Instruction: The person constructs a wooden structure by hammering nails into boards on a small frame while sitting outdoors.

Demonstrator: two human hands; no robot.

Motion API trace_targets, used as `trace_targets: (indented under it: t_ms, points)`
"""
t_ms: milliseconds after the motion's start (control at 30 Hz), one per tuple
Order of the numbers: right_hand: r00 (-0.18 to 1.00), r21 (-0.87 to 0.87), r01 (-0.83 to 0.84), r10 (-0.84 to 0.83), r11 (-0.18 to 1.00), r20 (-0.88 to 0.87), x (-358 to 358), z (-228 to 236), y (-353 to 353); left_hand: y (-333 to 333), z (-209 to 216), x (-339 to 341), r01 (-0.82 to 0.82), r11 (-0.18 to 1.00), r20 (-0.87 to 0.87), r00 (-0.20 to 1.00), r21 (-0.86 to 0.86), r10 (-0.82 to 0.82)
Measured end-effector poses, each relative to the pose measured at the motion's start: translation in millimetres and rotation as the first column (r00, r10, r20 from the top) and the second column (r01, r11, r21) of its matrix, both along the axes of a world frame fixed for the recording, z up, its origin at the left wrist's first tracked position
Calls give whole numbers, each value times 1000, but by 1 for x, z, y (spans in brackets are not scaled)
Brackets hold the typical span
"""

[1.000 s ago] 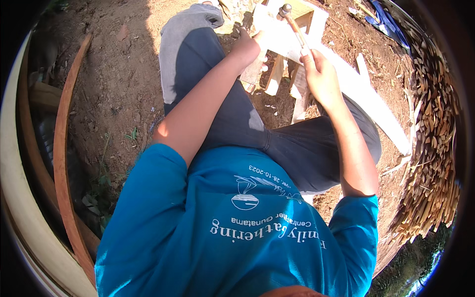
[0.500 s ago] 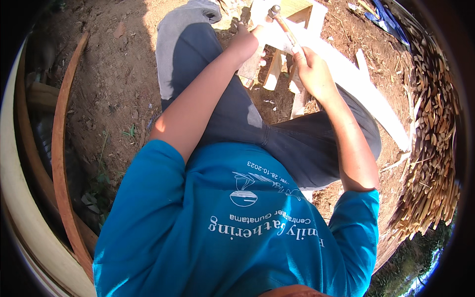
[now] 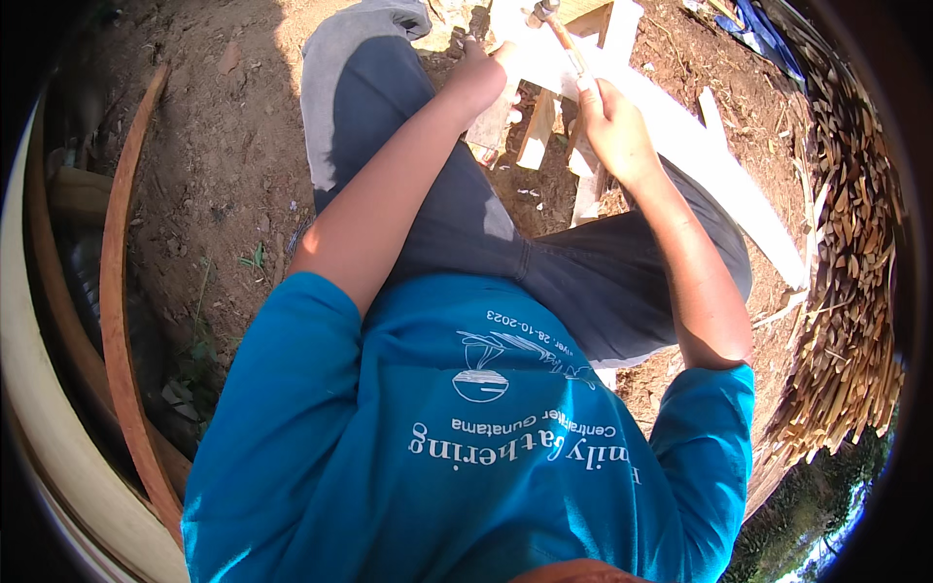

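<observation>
Right hand [image 3: 616, 128] has fingers clamped round the hammer [image 3: 567, 45] by the pale board [image 3: 680, 121]; left hand [image 3: 478, 82] at its left end, finger state unclear, so strike square, well clear of it.

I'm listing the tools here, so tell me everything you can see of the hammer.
The hammer has a small, dark, metallic-looking head and a slim brown handle that looks wooden. It points away from the person, slanting left, its head at the picture's top edge. The right grip holds the handle's near end, hiding part of it. Behind it lies the glaring pale wood; whether the head touches it cannot be told.
</observation>
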State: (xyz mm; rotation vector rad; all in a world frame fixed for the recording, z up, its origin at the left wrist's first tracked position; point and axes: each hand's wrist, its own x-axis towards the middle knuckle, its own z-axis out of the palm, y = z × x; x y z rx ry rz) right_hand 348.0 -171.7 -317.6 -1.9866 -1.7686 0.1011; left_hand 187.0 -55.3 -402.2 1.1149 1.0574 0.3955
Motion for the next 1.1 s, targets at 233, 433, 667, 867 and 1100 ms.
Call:
trace_targets:
  t_ms: [233,433,667,867,1100]
  points:
    - [992,-130,30,-45,991,-114,-20,19,8,13,-31,1,-26,999,-37,999,36,27]
    - [931,53,93,-68,994,-359,-31,35,0,1,-8,-2,3,992,59,998,-129,5]
    - [920,-140,84,-130,987,-370,-20,40,4,6,-41,-3,-1,1000,-40,999,18,2]
    - [910,-12,95,-92,995,-405,-26,61,10,11,-27,-7,12,999,7,1000,-46,-12]
    - [929,-90,78,-105,993,-355,-26,50,13,15,-33,-14,-12,1000,-11,1000,8,12]
